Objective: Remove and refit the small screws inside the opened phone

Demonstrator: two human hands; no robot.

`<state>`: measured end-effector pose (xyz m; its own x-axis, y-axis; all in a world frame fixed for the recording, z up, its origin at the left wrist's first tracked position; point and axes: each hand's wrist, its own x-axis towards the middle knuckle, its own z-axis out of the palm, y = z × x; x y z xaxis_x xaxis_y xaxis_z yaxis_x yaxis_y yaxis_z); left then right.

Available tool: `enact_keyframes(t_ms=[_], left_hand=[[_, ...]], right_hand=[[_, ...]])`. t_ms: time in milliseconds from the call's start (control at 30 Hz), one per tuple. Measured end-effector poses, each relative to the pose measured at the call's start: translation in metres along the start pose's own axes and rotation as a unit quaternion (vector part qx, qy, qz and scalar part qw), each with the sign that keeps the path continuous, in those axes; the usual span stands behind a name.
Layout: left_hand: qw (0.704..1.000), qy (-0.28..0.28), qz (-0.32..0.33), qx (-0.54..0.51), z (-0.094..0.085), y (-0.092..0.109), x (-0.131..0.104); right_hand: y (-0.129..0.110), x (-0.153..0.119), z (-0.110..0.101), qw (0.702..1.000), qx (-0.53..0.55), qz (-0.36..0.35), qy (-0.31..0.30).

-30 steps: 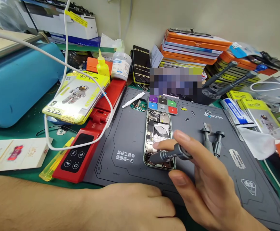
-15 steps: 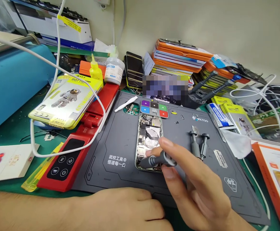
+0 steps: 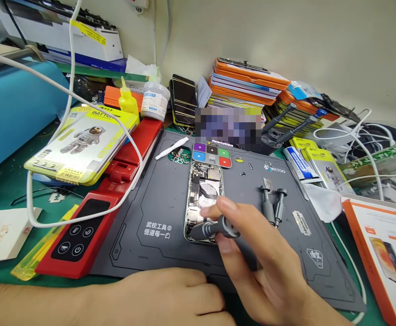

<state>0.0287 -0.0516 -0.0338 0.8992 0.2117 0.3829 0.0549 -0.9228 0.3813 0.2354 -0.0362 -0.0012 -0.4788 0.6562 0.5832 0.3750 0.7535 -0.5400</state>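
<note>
An opened phone lies on the dark grey work mat, its inner parts exposed. My right hand grips a dark grey screwdriver between thumb and fingers. The screwdriver slants over the phone's lower end; its tip is hard to make out there. At the near edge of the mat rests my left hand, back up, with curled fingers; its palm is hidden. Two more screwdrivers lie on the mat right of the phone. A magnetic pad with coloured squares touches or nearly touches the phone's top end.
A red device with touch buttons and battery packs sit on the left, crossed by a looping white cable. Behind the mat are a white jar and stacked orange boxes. An orange-edged box stands at right.
The whole view has shifted slightly, moving the scene left in the picture. My right hand keeps the screwdriver over the phone's lower end, and my left hand stays at the mat's edge.
</note>
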Motion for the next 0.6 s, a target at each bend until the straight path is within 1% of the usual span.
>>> enact_keyframes(t_ms=[133,300,433,600], left_hand=[[1.0,-0.013,0.008,0.027,0.002,-0.003,0.002],[0.997,0.011,0.075,0.017,0.017,-0.012,0.002],[0.997,0.022,0.078,0.008,0.024,-0.016,0.001],[0.997,0.032,0.068,0.0,0.027,-0.017,-0.002]], right_hand=[[0.003,0.0,0.002,1.0,0.003,-0.011,-0.006],[0.004,-0.001,0.003,1.0,0.01,-0.019,-0.019],[0.004,0.0,0.004,0.999,0.006,-0.027,-0.019],[0.005,-0.001,0.004,0.999,0.0,-0.011,-0.035]])
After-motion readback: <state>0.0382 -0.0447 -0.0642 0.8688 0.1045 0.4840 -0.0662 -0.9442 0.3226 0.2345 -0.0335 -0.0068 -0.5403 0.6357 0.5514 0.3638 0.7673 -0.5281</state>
